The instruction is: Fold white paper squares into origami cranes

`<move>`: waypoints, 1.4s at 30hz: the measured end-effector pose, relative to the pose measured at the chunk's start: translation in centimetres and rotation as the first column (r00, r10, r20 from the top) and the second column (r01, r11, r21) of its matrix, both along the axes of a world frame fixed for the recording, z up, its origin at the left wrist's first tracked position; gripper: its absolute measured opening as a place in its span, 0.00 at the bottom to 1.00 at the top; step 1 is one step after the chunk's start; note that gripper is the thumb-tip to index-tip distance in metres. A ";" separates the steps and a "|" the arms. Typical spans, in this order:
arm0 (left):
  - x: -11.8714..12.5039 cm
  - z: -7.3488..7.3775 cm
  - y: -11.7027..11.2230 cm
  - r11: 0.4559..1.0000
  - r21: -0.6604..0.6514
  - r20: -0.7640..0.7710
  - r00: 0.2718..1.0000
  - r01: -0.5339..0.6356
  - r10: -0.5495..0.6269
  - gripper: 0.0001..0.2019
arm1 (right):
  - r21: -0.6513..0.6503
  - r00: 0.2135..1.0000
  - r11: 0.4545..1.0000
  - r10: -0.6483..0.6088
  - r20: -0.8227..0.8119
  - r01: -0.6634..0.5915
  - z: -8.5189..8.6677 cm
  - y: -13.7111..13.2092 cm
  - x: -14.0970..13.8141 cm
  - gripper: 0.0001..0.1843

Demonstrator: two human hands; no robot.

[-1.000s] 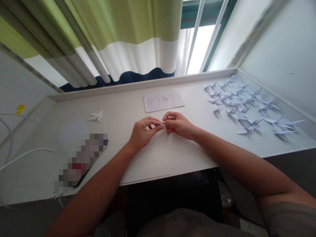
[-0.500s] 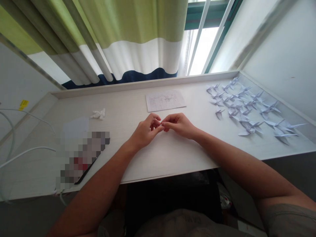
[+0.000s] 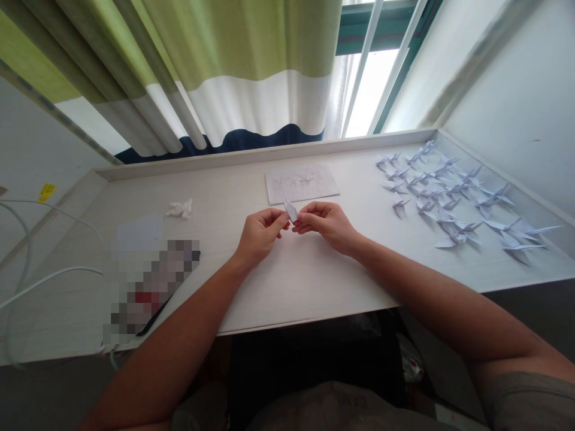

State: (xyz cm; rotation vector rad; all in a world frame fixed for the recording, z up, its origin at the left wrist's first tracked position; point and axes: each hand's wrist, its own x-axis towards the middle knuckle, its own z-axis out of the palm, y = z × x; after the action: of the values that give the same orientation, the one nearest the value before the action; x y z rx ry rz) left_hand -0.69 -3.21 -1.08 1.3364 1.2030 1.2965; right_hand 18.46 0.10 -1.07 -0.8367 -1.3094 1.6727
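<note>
A small piece of folded white paper [image 3: 291, 211], narrow and pointed at the top, is held up above the middle of the desk. My left hand [image 3: 264, 232] pinches its lower left edge between thumb and fingers. From the other side, my right hand [image 3: 324, 225] grips the lower right edge with thumb and forefinger. The fingertips cover the bottom of the paper. Just beyond my hands a printed sheet [image 3: 300, 182] lies flat on the desk. Several folded paper cranes [image 3: 453, 188] stand in a group at the right.
The white desk [image 3: 224, 191] has a raised rim along its back and right side. On the left lie a crumpled tissue [image 3: 179, 209], a pale paper sheet [image 3: 139, 230] and a blurred-out dark-edged object [image 3: 157, 287]. White cables [image 3: 54, 275] run across the left edge.
My hands have moved slightly apart, the left one turning and shifting left. The folded paper, hidden behind my fingers before, now shows upright between them.
</note>
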 end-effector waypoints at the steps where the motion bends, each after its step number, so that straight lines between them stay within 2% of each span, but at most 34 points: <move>1: 0.0 0.0 0.0 1.000 -0.006 -0.012 1.000 0.009 -0.009 0.15 | -0.003 1.000 1.000 0.010 0.006 -0.010 0.0 0.0 0.0 0.20; 6: 0.0 -0.2 -0.1 0.997 -0.008 -0.043 0.996 0.071 -0.072 0.14 | 0.040 0.997 0.996 0.078 0.021 -0.079 0.0 -0.1 0.1 0.25; 10: 0.1 0.1 -0.4 0.995 -0.032 -0.044 0.994 0.096 -0.097 0.15 | 0.087 0.998 0.994 0.060 0.029 -0.062 0.0 -0.1 0.2 0.25; 17: 0.2 0.1 -0.3 0.985 -0.080 0.054 0.988 0.151 -0.147 0.20 | 0.089 0.995 0.991 0.093 0.026 -0.095 0.1 -0.1 0.4 0.22; 20: 0.1 0.0 0.0 0.992 -0.021 0.059 0.990 0.126 -0.124 0.22 | 0.047 0.989 0.989 0.144 -0.022 -0.143 0.2 -0.1 0.5 0.22; 25: 0.1 0.0 0.0 0.993 0.083 0.054 0.995 0.081 -0.086 0.22 | 0.055 0.984 0.988 0.147 -0.101 -0.142 -0.1 -0.1 0.4 0.20; 29: 0.4 0.0 -0.3 0.984 0.173 0.066 0.997 -0.043 0.032 0.17 | 0.066 0.980 0.985 0.165 -0.110 -0.158 -0.3 0.0 0.3 0.21; 33: 0.7 0.1 -0.8 0.964 0.246 -0.043 0.992 -0.105 0.119 0.09 | 0.084 0.987 0.988 0.138 -0.077 -0.132 -0.4 0.2 0.2 0.21; 35: 0.7 0.1 -0.9 0.968 0.238 -0.069 0.993 -0.081 0.100 0.07 | 0.106 0.991 0.989 0.110 -0.071 -0.102 -0.4 0.2 0.1 0.21; 39: 0.6 -0.2 -0.9 0.987 0.162 -0.070 0.998 0.004 0.008 0.11 | 0.150 0.998 0.988 0.029 -0.054 -0.021 -0.4 0.3 0.1 0.22; 42: 0.4 -0.3 -0.8 0.990 0.138 -0.079 0.997 0.022 -0.011 0.13 | 0.155 1.000 0.988 0.018 -0.010 -0.016 -0.4 0.3 0.1 0.23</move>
State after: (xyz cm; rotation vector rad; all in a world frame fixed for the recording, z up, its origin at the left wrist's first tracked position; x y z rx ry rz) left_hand -0.30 -4.00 -1.35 1.5059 1.1699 1.3473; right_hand 18.60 0.38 -1.43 -0.7249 -1.4223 1.5631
